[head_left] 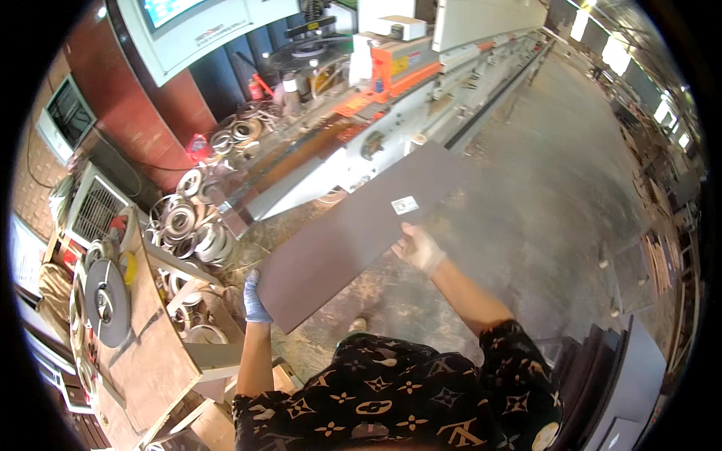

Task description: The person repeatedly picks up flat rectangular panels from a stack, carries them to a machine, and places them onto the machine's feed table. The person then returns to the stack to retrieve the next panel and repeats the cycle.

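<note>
A long dark brown board [342, 233] with a small white label [404, 205] near its far end is held up in front of me, tilted away to the right. My left hand [256, 298], in a bluish glove, grips its near left end. Along the board's right-hand edge, my right hand [420, 249], in a pale glove, is closed on it close to the label; the fingers under the board are hidden.
A long edge-banding machine [391, 146] stretches away ahead. Rolls of banding tape [180, 218] lie heaped at left, beside a wooden table [154, 361] carrying a dark tape roll [107, 303]. Dark panels [583, 376] stand stacked at the lower right, next to the concrete floor [541, 195].
</note>
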### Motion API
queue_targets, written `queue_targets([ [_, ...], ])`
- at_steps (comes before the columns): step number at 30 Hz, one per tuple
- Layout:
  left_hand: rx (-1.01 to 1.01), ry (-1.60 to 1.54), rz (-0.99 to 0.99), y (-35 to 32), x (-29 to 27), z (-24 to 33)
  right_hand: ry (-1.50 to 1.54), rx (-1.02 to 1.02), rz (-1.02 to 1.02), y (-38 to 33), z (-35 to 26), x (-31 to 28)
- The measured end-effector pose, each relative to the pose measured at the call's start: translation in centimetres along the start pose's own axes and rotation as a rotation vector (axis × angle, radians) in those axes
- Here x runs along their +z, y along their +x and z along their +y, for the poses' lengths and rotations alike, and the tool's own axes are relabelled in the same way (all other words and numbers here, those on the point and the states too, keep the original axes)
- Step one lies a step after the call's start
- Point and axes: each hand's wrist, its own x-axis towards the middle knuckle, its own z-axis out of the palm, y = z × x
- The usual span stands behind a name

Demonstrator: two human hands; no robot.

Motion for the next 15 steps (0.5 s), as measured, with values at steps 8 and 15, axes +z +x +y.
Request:
queue_targets([
  [8, 0.769, 0.495, 0.491, 10.7, -8.5, 9.3, 0.018, 0.073, 0.272, 20.3, 5.6, 11.6],
  [15, 0.864, 2.142, 0.281, 15.6, -1.8, 9.7, -0.091, -0.063, 0.238, 25.5, 5.0, 14.0],
])
